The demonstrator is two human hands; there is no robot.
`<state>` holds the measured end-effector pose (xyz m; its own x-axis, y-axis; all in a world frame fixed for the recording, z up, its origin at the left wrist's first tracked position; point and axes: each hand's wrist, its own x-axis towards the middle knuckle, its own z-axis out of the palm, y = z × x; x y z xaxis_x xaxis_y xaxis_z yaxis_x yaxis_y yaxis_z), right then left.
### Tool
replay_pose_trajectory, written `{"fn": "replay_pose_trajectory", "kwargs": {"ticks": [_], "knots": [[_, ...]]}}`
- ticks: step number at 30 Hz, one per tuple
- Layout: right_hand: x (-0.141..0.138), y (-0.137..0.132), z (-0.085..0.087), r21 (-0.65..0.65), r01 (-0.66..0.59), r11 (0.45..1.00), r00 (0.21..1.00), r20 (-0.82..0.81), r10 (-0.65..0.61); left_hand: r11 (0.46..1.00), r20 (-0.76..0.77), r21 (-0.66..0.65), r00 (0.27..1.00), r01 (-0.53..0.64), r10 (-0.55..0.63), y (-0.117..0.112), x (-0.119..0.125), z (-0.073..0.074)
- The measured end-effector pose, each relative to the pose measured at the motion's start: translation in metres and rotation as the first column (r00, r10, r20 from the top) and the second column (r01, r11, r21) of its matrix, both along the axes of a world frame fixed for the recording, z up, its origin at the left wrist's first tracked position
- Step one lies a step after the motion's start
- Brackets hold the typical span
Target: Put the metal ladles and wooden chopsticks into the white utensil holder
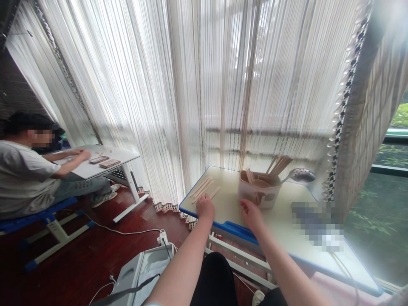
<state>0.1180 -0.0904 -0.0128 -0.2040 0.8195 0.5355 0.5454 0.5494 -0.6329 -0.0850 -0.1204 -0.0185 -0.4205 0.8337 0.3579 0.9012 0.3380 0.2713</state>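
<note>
Several thin light wooden sticks, seemingly chopsticks (202, 188), lie on the left part of the cream table. My left hand (205, 208) is over their near ends, its fingers curled down; one separate stick (216, 192) points away just beyond the fingertips. Whether the fingers grip a stick is hidden. My right hand (251, 214) is closed, thumb and fingers drawn together, low in front of the pale utensil holder (244, 190). Nothing shows clearly between those fingers. Out of the holder rise a bundle of brown sticks (279, 165), brown wooden utensils (262, 182) and a metal skimmer (302, 174).
The table (229, 206) has a blue edge; a blurred-out patch (314, 223) covers something on its right. Curtains (191, 106) hang behind. At left, a person (25, 170) sits at a white table (92, 170). A grey box (134, 272) and cables are on the floor.
</note>
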Motion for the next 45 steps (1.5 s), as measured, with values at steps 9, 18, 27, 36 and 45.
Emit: {"fn": "replay_pose_trajectory", "kwargs": {"ticks": [9,18,27,36,45], "knots": [[0.011,0.017,-0.018,-0.224,-0.022,0.974,0.998,-0.055,0.01,0.977,0.012,-0.174,0.991,-0.127,0.131,0.023,0.009,0.004],[-0.002,0.016,-0.021,-0.14,-0.055,0.989,0.992,0.105,0.07,0.931,-0.103,-0.245,0.962,-0.269,0.251,0.037,0.025,0.005],[0.005,0.018,-0.023,-0.123,-0.128,0.984,0.991,0.032,0.133,0.963,-0.115,-0.119,0.967,-0.24,0.227,0.027,0.036,0.004],[0.004,0.016,-0.022,-0.176,-0.136,0.975,0.99,0.01,0.14,0.977,-0.147,-0.117,0.976,-0.181,0.163,0.022,0.025,-0.007],[0.011,-0.003,0.065,-0.087,-0.253,0.964,0.962,-0.126,0.241,0.937,0.274,0.342,0.947,0.069,-0.169,0.039,0.004,0.034]]}}
